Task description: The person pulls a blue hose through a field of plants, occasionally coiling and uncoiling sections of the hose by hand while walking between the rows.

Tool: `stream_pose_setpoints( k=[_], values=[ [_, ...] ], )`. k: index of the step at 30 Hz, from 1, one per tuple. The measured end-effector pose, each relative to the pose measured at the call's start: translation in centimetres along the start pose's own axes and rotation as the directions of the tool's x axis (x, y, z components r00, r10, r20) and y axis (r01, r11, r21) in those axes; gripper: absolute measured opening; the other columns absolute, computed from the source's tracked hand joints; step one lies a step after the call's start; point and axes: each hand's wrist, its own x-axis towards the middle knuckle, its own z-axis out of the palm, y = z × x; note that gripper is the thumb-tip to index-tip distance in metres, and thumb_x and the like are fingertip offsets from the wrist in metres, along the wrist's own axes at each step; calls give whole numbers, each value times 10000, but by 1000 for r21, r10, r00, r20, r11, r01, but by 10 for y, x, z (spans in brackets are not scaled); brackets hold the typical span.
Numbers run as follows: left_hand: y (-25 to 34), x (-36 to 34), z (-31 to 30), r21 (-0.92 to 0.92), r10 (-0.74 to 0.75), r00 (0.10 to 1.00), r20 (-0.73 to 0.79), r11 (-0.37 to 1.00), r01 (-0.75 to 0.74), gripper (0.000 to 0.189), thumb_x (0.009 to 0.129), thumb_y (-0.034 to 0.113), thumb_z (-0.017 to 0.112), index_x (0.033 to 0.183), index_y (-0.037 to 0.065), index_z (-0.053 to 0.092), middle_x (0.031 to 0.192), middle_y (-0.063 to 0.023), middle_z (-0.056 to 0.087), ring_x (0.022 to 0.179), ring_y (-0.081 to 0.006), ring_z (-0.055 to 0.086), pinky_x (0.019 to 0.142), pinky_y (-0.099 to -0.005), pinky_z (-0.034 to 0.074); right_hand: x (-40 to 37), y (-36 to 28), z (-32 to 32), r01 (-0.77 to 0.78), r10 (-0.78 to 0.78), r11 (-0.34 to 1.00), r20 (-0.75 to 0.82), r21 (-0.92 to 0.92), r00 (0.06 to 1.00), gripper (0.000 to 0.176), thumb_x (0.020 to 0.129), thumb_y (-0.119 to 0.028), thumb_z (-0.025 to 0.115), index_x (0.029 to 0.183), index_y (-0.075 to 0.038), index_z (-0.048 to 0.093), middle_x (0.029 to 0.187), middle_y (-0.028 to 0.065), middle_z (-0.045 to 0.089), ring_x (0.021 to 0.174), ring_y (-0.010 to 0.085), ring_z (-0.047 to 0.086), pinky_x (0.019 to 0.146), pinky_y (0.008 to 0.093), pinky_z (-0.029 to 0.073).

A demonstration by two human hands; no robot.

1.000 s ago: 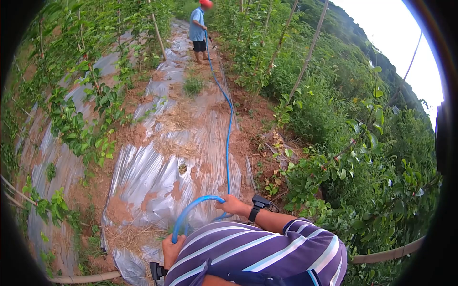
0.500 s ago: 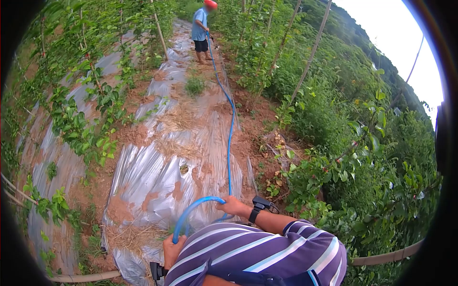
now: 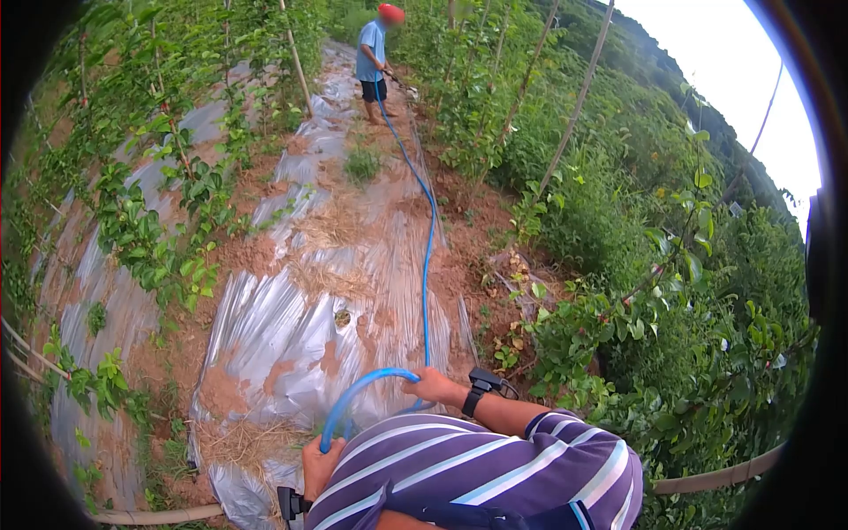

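Note:
A blue hose [image 3: 360, 385] arches between my two hands, in front of the striped shirt. My left hand [image 3: 320, 465] is closed round the hose at the lower left end of the arch. At the other end of the arch, my right hand [image 3: 432, 387] grips the hose with its fingers wrapped round it. Beyond my right hand the hose runs up the row over the ground to a person in the distance. Part of the hose below the arch is hidden by my shirt.
Silvery plastic film [image 3: 265, 322] with soil and straw [image 3: 252, 442] covers the ground ahead. Far up the row stands a person in a blue shirt [image 3: 370, 55] holding the hose. Leafy plants and wooden poles [image 3: 579, 102] line both sides. A pole [image 3: 720, 477] lies low at the right.
The distant person has turned slightly, and the hose near them has shifted left and hangs lower. My hands stay almost where they were, still round the hose.

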Motion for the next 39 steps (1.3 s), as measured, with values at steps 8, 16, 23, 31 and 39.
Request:
stream_pose_setpoints(
  k=[8,16,23,31,39],
  values=[
    [-7,1,-5,107,37,999,-17,994,-35,263,866,211,734,814,-35,653,634,2,577,619,-59,488,551,-276,410,6,10,6,12,-12,1000,0,0,1000,273,873,-293,720,920,-23,721,744,78,647,744,151,578,706,370,490],
    [1,-6,-6,119,15,1000,-15,993,-13,270,867,236,717,833,-28,668,649,4,565,635,-73,480,569,-295,418,2,4,7,-4,4,1000,20,-14,1000,260,865,-292,731,881,-33,716,724,39,631,708,126,554,655,344,471],
    [-2,-12,-7,124,21,1000,-15,992,-19,264,877,242,711,886,-21,687,672,-10,589,650,-86,507,594,-304,439,-2,-3,9,27,-27,998,0,55,1000,214,873,-255,718,852,-43,703,682,2,586,661,92,516,595,314,439],
    [7,-18,-4,138,5,999,-38,990,0,261,874,243,713,862,-16,687,674,-27,610,647,-96,522,601,-311,447,-3,-2,10,-5,5,998,9,58,1000,229,875,-264,719,852,-37,702,689,6,592,665,89,507,598,322,442],
    [8,-20,-1,167,-15,999,-41,986,22,264,865,249,724,849,-13,696,667,-32,611,631,-99,523,588,-313,442,-4,0,10,-40,40,998,17,50,999,206,860,-236,716,851,-31,699,646,27,562,618,117,496,584,342,436]
  ],
)
